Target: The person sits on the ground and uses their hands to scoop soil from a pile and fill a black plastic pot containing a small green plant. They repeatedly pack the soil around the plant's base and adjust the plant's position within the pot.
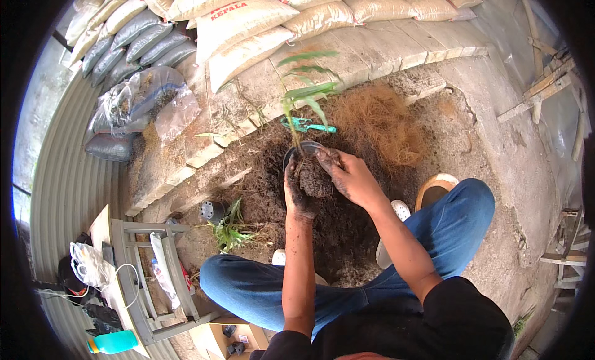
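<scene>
My left hand [297, 188], dark with soil, cups the left and underside of the root ball [316, 177] of a leafy plant [309, 91]. My right hand [339, 171] is at the upper right, its fingers at the rim of a black plastic pot [310, 145]. The pot lies behind the root ball, and the plant's stem crosses its rim; how much of the root ball is inside it cannot be told. Beyond the pot, a turquoise hand trowel [309, 125] lies on the soil. Dark loose soil [344, 234] is spread below my hands.
Brown coconut fibre [383, 123] lies at the upper right of the soil. Another black pot [212, 211] and cut leaves [230, 230] lie at the left. A concrete slab ledge [204, 153] holds stacked sacks [246, 23]. A wooden stool [153, 276] stands lower left, beside a cardboard box [211, 339].
</scene>
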`<state>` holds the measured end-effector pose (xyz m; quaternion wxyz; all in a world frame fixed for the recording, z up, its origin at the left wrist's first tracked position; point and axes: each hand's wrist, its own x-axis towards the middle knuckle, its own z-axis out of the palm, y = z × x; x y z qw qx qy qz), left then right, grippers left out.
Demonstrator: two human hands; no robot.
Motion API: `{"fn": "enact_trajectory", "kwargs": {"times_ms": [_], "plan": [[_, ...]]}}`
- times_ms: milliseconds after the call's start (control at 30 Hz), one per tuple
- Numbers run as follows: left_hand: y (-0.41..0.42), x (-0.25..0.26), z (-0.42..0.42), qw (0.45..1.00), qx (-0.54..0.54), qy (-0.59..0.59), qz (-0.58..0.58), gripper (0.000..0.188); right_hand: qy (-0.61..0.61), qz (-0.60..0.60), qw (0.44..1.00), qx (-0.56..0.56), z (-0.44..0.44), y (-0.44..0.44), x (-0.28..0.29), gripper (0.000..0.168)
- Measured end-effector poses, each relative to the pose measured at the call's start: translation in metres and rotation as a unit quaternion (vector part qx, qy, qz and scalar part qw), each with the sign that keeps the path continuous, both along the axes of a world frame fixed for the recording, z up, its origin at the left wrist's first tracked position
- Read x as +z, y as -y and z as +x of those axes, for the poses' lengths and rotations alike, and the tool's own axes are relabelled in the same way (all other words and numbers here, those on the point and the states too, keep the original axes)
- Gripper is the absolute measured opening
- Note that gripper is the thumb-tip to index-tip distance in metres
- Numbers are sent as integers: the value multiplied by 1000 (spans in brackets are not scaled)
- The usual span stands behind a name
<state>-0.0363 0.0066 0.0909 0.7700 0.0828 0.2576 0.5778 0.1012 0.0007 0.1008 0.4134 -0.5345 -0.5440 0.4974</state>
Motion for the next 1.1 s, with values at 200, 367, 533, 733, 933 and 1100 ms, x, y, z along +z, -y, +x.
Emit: {"fn": "enact_trajectory", "kwargs": {"times_ms": [200,367,533,733,933,1100], "plan": [[-1,-33,0,1000,26,-2,-1,40,-215,65,967,-122,-10,-20,-34,52],[-4,-51,9,984,5,-166,62,58,-437,-57,896,-56,-34,-21,-98,38],[0,-62,0,868,82,-484,73,60,-374,-101,913,-129,-47,-9,-56,28],[-3,-34,-4,986,56,-153,23,55,-204,42,972,-107,-29,-13,-52,54],[-1,-34,-5,994,100,4,-36,37,71,140,976,-152,-31,0,-1,75],[4,-25,-2,999,15,-41,11,49,-258,-23,956,-136,-30,-19,-56,48]]}}
